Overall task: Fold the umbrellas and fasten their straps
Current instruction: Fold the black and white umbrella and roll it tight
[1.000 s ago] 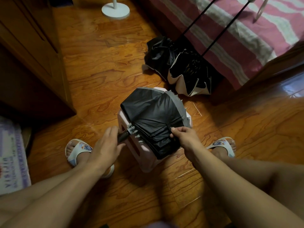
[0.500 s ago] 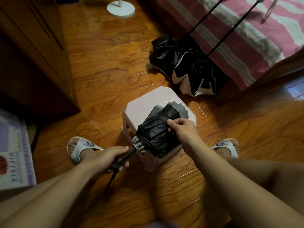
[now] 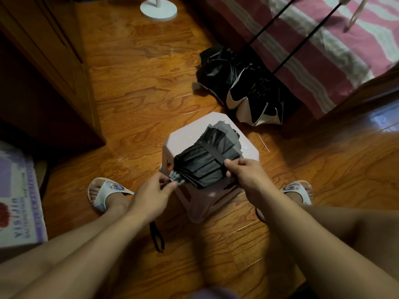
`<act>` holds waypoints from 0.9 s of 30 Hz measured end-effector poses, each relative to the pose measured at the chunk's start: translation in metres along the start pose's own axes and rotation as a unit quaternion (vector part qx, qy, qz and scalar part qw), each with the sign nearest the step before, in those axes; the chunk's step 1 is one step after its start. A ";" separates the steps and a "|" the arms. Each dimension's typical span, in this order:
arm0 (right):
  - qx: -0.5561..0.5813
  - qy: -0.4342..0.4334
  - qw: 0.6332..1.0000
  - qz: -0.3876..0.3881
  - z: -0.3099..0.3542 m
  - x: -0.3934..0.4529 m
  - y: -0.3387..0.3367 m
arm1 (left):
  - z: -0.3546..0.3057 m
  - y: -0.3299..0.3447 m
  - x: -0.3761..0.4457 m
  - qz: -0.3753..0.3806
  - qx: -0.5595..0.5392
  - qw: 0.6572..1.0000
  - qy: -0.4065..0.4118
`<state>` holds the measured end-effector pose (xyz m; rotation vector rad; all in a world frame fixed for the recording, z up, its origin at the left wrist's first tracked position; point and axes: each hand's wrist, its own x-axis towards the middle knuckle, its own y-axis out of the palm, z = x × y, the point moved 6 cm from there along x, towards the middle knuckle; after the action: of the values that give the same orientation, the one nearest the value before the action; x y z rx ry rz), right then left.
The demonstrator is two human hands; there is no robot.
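Observation:
A black folded umbrella [image 3: 205, 160] lies bunched on a small pink stool [image 3: 185, 134] between my feet. My left hand [image 3: 151, 197] grips its handle at the near end, and the wrist loop [image 3: 157, 238] dangles below. My right hand [image 3: 248, 173] pinches the black strap [image 3: 212, 151], which runs across the folded canopy. Two more collapsed umbrellas [image 3: 244, 87], black with white edges, lie on the floor beyond the stool with their long shafts [image 3: 302, 39] resting on the bed.
A bed with a pink striped cover [image 3: 323, 46] fills the upper right. A wooden cabinet [image 3: 43, 67] stands at the left, a white round stand base [image 3: 158, 8] at the top, a printed box [image 3: 17, 197] at the far left.
The spread canopy has been gathered into a tight bundle. My left hand moved back up to the handle end, and my right hand pulled the strap across the folds.

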<state>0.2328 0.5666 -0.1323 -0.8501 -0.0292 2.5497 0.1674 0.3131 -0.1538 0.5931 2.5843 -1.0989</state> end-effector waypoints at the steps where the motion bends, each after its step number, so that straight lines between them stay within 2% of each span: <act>1: 0.004 0.007 1.000 0.005 -0.003 -0.003 -0.002 | 0.001 -0.003 0.002 0.003 0.009 1.000 0.000; 4: 0.020 0.022 1.000 0.009 -0.014 -0.010 -0.004 | 0.002 -0.005 0.007 0.030 -0.006 1.000 0.008; 6: 0.033 0.021 0.999 0.012 -0.017 -0.010 -0.004 | 0.007 -0.002 0.009 0.070 -0.111 0.991 -0.031; 9: 0.031 0.013 0.999 0.019 -0.015 -0.005 0.001 | 0.016 0.006 0.012 0.129 -0.257 0.953 -0.096; 11: 0.036 0.013 0.999 0.010 -0.013 -0.001 0.001 | 0.013 0.009 0.009 0.150 -0.271 0.945 -0.104; 16: 0.043 0.036 0.998 0.005 -0.019 0.009 0.001 | -0.011 0.020 -0.008 0.170 -0.242 0.951 -0.083; 17: 0.047 0.037 0.998 0.010 -0.017 0.010 0.002 | -0.014 0.023 -0.011 0.181 -0.271 0.941 -0.092; 21: 0.092 -0.006 0.995 0.032 0.007 0.008 0.005 | -0.027 0.027 -0.027 0.246 -0.437 0.856 -0.124; 24: 0.070 0.010 0.997 0.023 0.009 0.013 0.010 | -0.022 0.038 -0.036 0.284 -0.469 0.816 -0.183; 25: 0.054 0.031 0.998 0.014 0.002 0.015 0.013 | -0.017 0.043 -0.037 0.294 -0.444 0.822 -0.199; 27: 0.038 0.058 0.998 -0.006 -0.008 0.015 0.018 | -0.004 0.049 -0.034 0.293 -0.351 0.866 -0.200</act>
<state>0.2200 0.5556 -0.1501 -0.9641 0.0965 2.4687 0.2199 0.3374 -0.1680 0.7698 1.9996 -0.0410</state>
